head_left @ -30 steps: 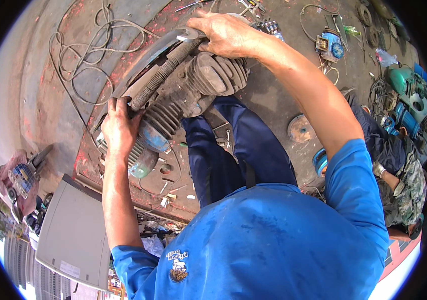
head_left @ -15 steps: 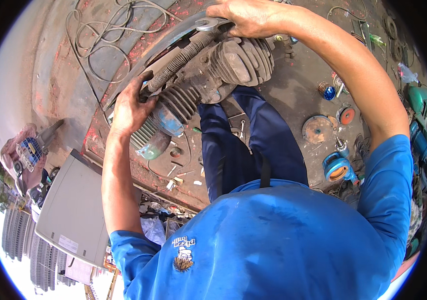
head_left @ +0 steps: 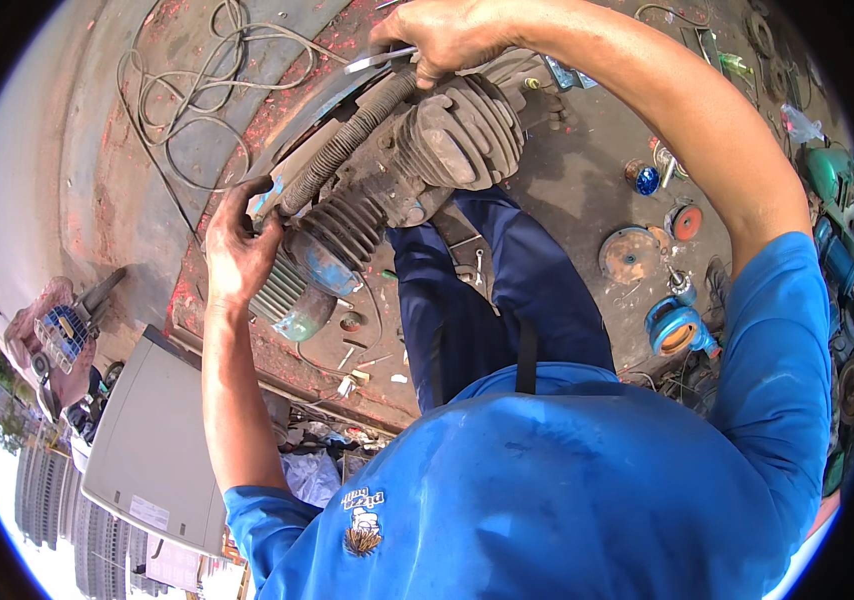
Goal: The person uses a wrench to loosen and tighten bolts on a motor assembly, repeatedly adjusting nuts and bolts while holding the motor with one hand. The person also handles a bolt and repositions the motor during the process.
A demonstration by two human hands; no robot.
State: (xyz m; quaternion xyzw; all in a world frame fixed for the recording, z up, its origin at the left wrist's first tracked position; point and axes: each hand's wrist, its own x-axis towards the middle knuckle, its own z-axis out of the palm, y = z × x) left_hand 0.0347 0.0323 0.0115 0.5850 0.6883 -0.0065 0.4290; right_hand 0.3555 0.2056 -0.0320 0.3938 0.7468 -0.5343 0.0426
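Observation:
A dusty compressor pump [head_left: 452, 140] with ribbed cylinders stands beyond my legs, a blue motor housing [head_left: 322, 268] at its left. Along its far side runs a ribbed tube [head_left: 345, 140]. My left hand [head_left: 242, 245] has its fingers curled on the lower-left end of that tube; their exact grip is partly hidden. My right hand [head_left: 432, 45] is closed on a large silver wrench [head_left: 372, 60] at the tube's upper end, the wrench seen nearly edge-on. The guard behind the tube is partly covered by both hands.
A looped cable [head_left: 177, 90] lies at upper left. At right are a rusty disc [head_left: 619, 255], a blue pump part [head_left: 675, 325], a red disc [head_left: 685, 222] and green machinery [head_left: 832, 185]. A grey cabinet [head_left: 152, 440] and a basket cart [head_left: 62, 335] sit at lower left.
The view shifted, uncovering more parts at right. Since half a second ago, my right hand and wrench moved slightly left, the wrench turning more edge-on. The co-worker seen earlier is out of sight.

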